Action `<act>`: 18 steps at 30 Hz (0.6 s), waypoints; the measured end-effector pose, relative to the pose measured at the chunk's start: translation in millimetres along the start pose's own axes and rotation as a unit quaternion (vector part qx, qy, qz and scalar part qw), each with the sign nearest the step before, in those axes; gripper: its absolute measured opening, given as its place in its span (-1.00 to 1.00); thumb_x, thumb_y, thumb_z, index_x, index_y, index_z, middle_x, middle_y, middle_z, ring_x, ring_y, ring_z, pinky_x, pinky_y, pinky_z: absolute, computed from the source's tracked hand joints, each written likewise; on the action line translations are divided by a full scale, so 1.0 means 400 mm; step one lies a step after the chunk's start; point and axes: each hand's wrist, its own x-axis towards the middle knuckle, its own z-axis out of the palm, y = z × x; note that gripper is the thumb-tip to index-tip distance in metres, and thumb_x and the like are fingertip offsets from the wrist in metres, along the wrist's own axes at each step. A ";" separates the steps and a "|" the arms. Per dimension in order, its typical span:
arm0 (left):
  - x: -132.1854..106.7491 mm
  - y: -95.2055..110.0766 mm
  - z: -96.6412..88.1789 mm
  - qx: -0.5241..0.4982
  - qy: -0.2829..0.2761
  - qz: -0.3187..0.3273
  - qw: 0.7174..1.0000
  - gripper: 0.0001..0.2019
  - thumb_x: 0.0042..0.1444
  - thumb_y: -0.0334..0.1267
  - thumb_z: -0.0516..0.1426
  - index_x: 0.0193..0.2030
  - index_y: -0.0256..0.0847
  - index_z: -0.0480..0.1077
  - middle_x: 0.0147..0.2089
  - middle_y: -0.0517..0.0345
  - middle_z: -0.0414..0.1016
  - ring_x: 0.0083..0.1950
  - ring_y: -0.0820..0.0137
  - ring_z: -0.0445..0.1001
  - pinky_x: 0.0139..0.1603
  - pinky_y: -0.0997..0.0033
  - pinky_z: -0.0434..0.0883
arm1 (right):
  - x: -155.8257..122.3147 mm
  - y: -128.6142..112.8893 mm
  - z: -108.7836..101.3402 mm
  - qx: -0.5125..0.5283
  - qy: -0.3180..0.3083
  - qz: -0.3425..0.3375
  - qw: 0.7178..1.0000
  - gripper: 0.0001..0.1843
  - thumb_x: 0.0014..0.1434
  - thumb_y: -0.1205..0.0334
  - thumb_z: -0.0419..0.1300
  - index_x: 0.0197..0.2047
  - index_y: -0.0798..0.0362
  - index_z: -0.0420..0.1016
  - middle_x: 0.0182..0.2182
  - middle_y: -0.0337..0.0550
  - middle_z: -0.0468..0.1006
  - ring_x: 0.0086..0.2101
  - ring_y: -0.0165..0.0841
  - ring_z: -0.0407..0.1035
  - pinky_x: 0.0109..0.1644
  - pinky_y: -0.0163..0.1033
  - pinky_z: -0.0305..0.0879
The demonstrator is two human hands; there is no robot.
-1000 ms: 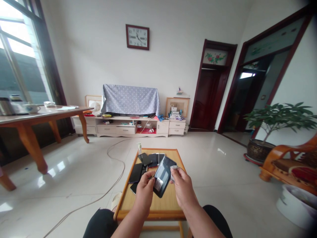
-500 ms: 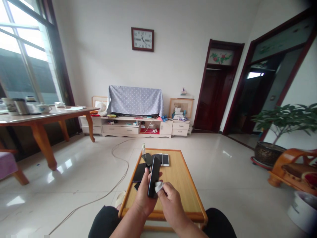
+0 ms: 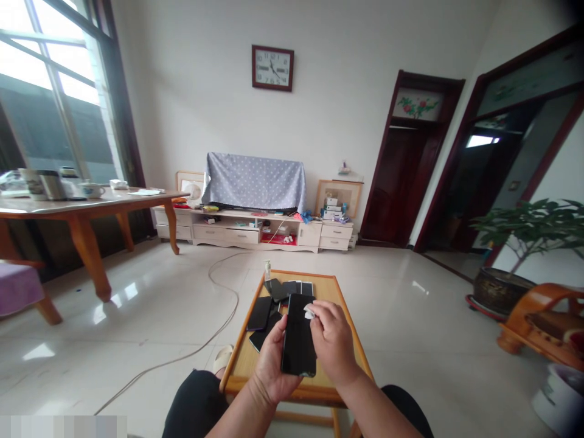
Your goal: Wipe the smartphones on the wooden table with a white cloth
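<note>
A black smartphone (image 3: 298, 344) rests in my left hand (image 3: 274, 365), its dark screen tilted up toward me and the fingers wrapped round its edge. My right hand (image 3: 335, 337) pinches a small white cloth or tissue (image 3: 309, 311) against the upper right part of the screen. Both hands are above the near half of a small wooden table (image 3: 241, 359). Beyond and left of the held phone lie several more phones, among them a dark one (image 3: 259, 314) at the left edge and a white-framed one (image 3: 308, 288) at the back.
A small pump bottle (image 3: 267, 269) stands at the table's far left corner. A cable (image 3: 196, 350) runs across the floor on the left. Farther off are a low TV cabinet (image 3: 228, 235), a larger table (image 3: 84, 210) and a potted plant (image 3: 502, 283).
The phone has turned from edge-on to screen-up. My right hand has moved the white piece from the phone's lower side up onto the upper screen.
</note>
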 end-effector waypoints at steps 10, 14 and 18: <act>-0.018 0.027 0.004 0.016 0.002 -0.032 0.999 -0.41 0.17 0.15 0.18 0.13 -0.33 0.47 0.09 -0.17 0.60 0.14 0.08 0.56 0.17 0.13 0.46 | -0.106 -0.083 -0.025 -0.093 -0.202 -0.205 0.953 -0.44 0.42 0.00 0.02 0.43 -0.13 0.17 0.34 -0.17 0.28 0.37 -0.05 0.06 0.46 0.35 -0.27; -0.011 0.015 -0.001 0.003 -0.017 -0.022 1.000 -0.46 0.25 0.02 0.15 0.26 -0.27 0.37 0.07 -0.04 0.62 0.17 0.16 0.54 0.19 0.19 0.45 | 0.011 -0.021 -0.050 -0.152 -0.181 -0.111 0.965 -0.44 0.45 0.04 -0.04 0.46 -0.09 0.10 0.39 -0.10 0.18 0.41 -0.01 -0.09 0.42 0.46 -0.31; -0.003 0.026 -0.015 -0.018 -0.031 -0.016 0.999 -0.45 0.29 -0.01 0.12 0.30 -0.30 0.32 0.12 -0.05 0.59 0.19 0.19 0.53 0.23 0.22 0.42 | 0.002 0.004 -0.026 -0.122 -0.188 -0.122 0.967 -0.41 0.44 0.06 0.00 0.47 -0.07 0.06 0.40 -0.08 0.14 0.41 -0.05 -0.07 0.44 0.39 -0.21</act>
